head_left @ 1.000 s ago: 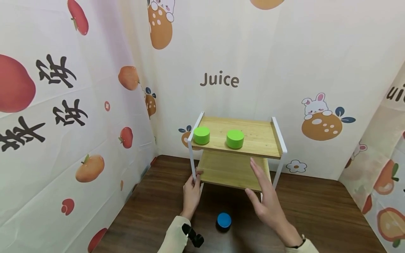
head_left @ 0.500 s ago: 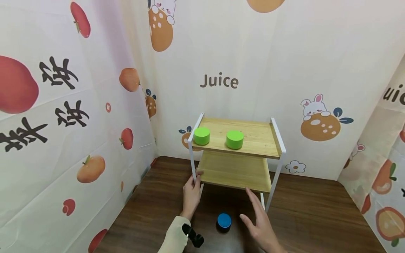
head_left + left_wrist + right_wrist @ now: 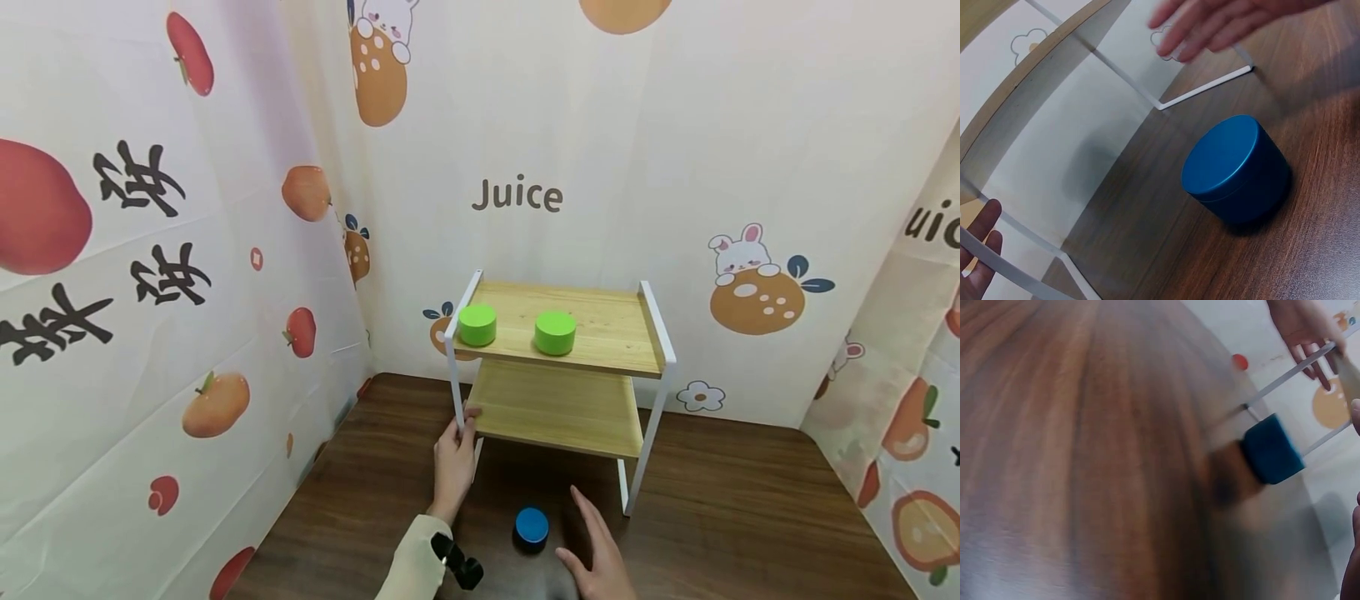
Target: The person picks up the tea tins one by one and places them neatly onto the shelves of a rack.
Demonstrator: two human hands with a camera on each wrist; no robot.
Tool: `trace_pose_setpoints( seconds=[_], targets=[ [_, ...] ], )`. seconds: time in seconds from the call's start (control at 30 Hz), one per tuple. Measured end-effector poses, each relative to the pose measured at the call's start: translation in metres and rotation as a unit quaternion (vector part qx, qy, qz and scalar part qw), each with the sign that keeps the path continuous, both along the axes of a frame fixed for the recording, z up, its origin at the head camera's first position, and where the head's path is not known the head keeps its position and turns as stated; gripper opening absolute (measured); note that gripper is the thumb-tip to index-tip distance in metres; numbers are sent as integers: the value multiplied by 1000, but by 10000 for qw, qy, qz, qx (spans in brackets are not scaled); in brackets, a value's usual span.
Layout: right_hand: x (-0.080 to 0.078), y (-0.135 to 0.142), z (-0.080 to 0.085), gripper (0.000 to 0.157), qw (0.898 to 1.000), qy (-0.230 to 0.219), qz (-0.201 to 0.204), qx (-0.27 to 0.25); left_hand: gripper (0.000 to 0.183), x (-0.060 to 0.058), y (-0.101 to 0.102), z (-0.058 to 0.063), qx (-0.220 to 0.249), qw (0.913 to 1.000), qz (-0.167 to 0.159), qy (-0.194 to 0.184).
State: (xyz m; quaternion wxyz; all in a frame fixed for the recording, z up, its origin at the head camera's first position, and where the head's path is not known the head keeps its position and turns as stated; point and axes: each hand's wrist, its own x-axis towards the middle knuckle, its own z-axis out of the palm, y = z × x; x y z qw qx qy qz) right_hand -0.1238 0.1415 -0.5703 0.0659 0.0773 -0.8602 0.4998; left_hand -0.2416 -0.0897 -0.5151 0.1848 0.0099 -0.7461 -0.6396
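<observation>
A two-tier wooden shelf rack (image 3: 562,408) with white metal side frames stands on the dark table. At its left front post, my left hand (image 3: 453,467) grips the rack at lower-shelf height; in the left wrist view its fingers (image 3: 984,222) show behind the white frame. On the table in front of the rack sits a round blue tin (image 3: 531,527), upright with its lid on, also large in the left wrist view (image 3: 1235,169). Just right of this tin is my right hand (image 3: 600,558), thumb and fingers spread apart, holding nothing.
Two round green tins, one at the left end (image 3: 477,325) and one nearer the middle (image 3: 555,333), stand on the top shelf's front edge. Printed fabric walls (image 3: 600,125) enclose the table (image 3: 735,483) behind and on both sides.
My right hand has come down and back from in front of the rack's right side to beside the blue tin. My left hand stays on the post.
</observation>
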Motion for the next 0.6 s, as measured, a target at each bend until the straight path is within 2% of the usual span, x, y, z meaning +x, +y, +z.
trace_pose_setpoints(
  seconds=[0.1,0.33,0.6],
  targets=[
    [1,-2,-8,74,9982,-587,-56,-66,22,0,0,0,60,10000,-14,4],
    [0,-4,-27,80,9977,-683,-26,50,23,-1,1,-2,73,10000,-8,-2],
    [-1,-9,-36,88,9960,-860,188,158,23,0,0,-1,-47,10000,-19,-75]
  ],
)
